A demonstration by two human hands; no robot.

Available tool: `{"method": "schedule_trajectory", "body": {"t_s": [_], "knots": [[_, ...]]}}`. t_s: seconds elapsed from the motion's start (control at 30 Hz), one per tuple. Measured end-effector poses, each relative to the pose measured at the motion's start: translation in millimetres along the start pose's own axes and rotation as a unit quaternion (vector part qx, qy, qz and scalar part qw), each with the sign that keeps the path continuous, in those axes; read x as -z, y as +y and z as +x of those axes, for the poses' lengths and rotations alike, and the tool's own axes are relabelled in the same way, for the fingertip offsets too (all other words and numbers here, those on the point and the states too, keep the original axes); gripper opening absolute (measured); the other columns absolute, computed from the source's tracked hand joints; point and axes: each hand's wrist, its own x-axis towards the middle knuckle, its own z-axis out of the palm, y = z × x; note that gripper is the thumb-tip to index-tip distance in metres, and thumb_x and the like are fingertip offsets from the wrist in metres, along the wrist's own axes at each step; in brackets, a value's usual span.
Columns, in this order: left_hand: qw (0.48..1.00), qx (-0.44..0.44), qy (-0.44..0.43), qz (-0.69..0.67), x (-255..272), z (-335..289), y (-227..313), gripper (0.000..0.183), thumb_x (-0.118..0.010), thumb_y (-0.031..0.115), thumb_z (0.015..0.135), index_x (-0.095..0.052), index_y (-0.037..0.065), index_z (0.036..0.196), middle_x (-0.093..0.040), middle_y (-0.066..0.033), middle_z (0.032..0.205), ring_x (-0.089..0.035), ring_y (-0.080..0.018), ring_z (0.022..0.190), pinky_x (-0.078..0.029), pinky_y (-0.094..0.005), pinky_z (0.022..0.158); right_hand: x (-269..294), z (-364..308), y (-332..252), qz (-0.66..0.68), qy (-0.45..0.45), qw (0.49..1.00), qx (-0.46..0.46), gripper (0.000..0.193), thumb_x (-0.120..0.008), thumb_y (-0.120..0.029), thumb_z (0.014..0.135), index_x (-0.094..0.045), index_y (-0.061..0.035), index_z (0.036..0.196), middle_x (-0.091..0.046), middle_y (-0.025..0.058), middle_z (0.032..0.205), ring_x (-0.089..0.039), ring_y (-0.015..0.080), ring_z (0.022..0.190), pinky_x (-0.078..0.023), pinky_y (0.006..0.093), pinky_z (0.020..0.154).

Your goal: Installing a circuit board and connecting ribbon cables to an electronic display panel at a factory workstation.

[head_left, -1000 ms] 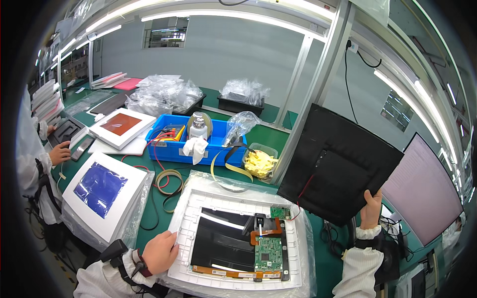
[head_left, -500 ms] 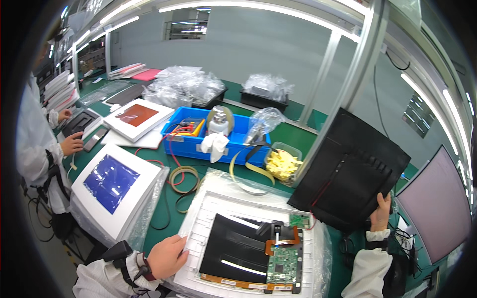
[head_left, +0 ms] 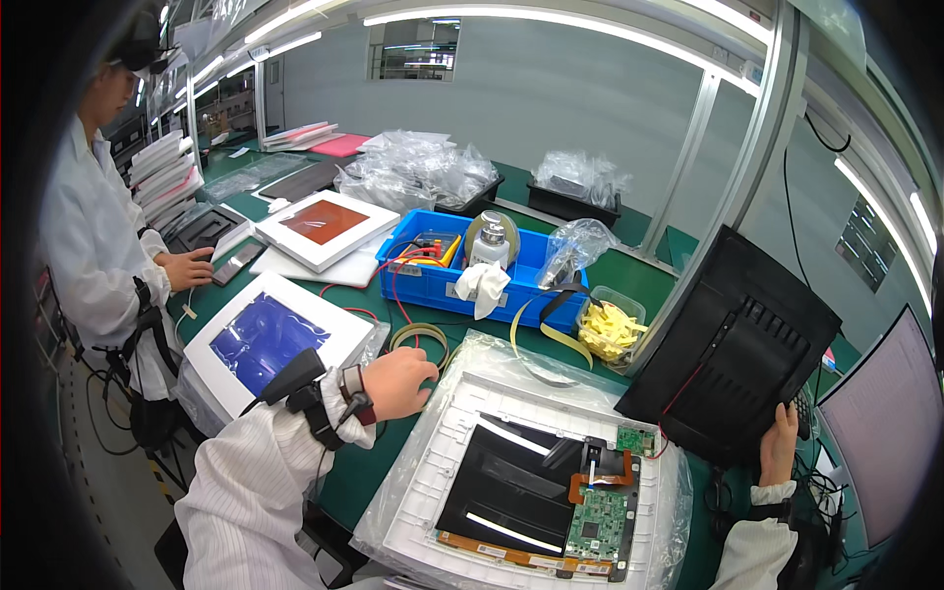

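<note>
At the right, a black plastic back cover [head_left: 733,344] stands tilted, and my right hand [head_left: 778,444] grips its lower right edge. A thin red wire runs from it to a small green board on the white frame [head_left: 438,447], which lies face down on bubble wrap in front of me. Within that frame are a black panel [head_left: 511,487], a green circuit board [head_left: 596,521] and orange flex strips. My left hand [head_left: 397,383] is above the table by the frame's upper left corner, fingers loosely bent and seemingly holding nothing. Nearest to it is a tan tape ring [head_left: 421,336].
Behind the frame, a blue bin [head_left: 423,283] holds a multimeter, a bottle and a bagged part. Beside it stands a tub of yellow pieces [head_left: 610,329]. White-framed panels [head_left: 280,344] lie left. A co-worker [head_left: 108,236] stands far left; a monitor [head_left: 885,423] is at right.
My left hand has come off the white frame's left edge and moved up, away from me, toward the tape ring. My right hand still holds the black cover. The whole view has shifted.
</note>
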Motion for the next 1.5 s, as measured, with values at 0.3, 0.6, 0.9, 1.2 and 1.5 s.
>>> {"method": "schedule_trajectory", "body": {"t_s": [0.3, 0.6, 0.9, 1.2, 1.5], "knots": [[0.993, -0.062, -0.094, 0.038, -2, -8, -10, 0.014, -0.065, 0.010, 0.059, -0.061, 0.010, 0.073, -0.049, -0.0092, 0.075, -0.048, -0.0271, 0.082, -0.042, -0.0358, 0.069, 3, -29, -33, -0.087, 0.127, 0.988, -0.015, 0.037, -0.054, -0.017, 0.086, -0.044, -0.0058, 0.120, -0.050, 0.0015, 0.107, -0.046, 0.0108, 0.099, -0.036, 0.0260, 0.085], [0.964, -0.028, 0.264, 0.002, 39, 10, -22, 0.006, -0.057, -0.002, 0.064, -0.052, 0.001, 0.064, -0.051, -0.0131, 0.069, -0.049, -0.0308, 0.070, -0.040, -0.0375, 0.063, -55, -49, -83, -0.149, 0.088, 0.982, 0.078, 0.028, -0.058, -0.012, 0.082, -0.051, -0.0018, 0.108, -0.052, 0.0032, 0.101, -0.047, 0.0109, 0.095, -0.035, 0.0225, 0.083], [0.936, -0.122, 0.320, -0.080, 73, -7, 50, 0.015, -0.057, -0.008, 0.066, -0.054, 0.000, 0.077, -0.057, -0.0139, 0.084, -0.055, -0.0288, 0.084, -0.044, -0.0344, 0.073, -203, -73, -97, -0.318, -0.213, 0.898, 0.216, 0.038, -0.069, -0.007, 0.066, -0.056, -0.0042, 0.101, -0.054, 0.0084, 0.103, -0.050, 0.0195, 0.098, -0.040, 0.0286, 0.081], [0.908, -0.350, 0.195, 0.124, 57, -3, 82, 0.015, -0.058, 0.008, 0.063, -0.053, 0.003, 0.076, -0.056, -0.0078, 0.081, -0.056, -0.0225, 0.085, -0.045, -0.0352, 0.078, -303, -105, -90, -0.296, -0.359, 0.789, 0.401, 0.044, -0.069, -0.026, 0.068, -0.055, -0.0054, 0.105, -0.047, 0.0138, 0.119, -0.042, 0.0336, 0.111, -0.036, 0.0379, 0.089], [0.929, -0.250, 0.257, 0.091, 42, 1, 72, 0.015, -0.058, 0.001, 0.061, -0.052, 0.001, 0.074, -0.057, -0.0096, 0.075, -0.058, -0.0259, 0.074, -0.047, -0.0332, 0.064, -277, -99, -82, -0.033, -0.288, 0.951, -0.109, 0.019, -0.051, -0.010, 0.085, -0.061, 0.0045, 0.092, -0.061, 0.0083, 0.082, -0.058, 0.0120, 0.070, -0.048, 0.0223, 0.062]]}}
